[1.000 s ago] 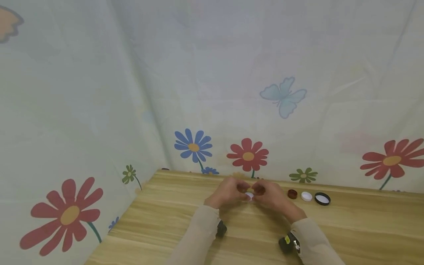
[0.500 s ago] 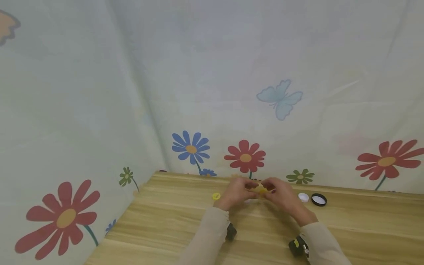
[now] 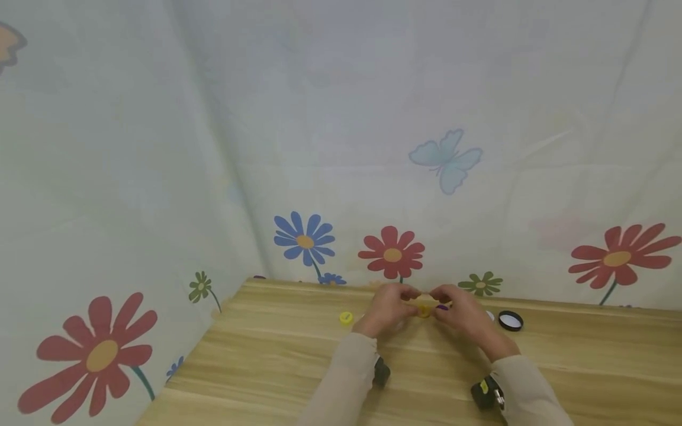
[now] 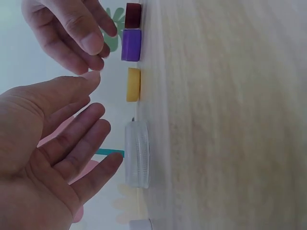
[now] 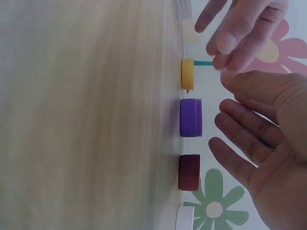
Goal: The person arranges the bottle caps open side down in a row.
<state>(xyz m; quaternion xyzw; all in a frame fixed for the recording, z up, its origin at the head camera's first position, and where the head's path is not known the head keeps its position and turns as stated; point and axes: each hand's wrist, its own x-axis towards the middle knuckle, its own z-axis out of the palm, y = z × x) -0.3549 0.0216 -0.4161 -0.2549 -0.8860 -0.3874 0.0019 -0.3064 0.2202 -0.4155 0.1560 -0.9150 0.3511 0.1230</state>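
Note:
My left hand and right hand are raised over the far table edge, on either side of an orange-yellow cap. Relaxed, spread fingers show on the left hand beside a clear ribbed lid. The right hand is likewise loosely spread, near a purple cap and a dark red cap. Both hands' fingertips are close together, and whether they touch is unclear. Neither visibly holds anything. Caps stand in a row on the table, with gaps between some.
A bright yellow cap lies left of my left hand. Right of my right hand is a black-rimmed lid, with a white cap partly hidden by that hand. A flowered cloth hangs behind the wooden table.
Both hands have shifted right, from around a pale lid to around the orange-yellow cap. The bright yellow cap has come into sight on the left; my right hand now covers the dark red cap in the head view.

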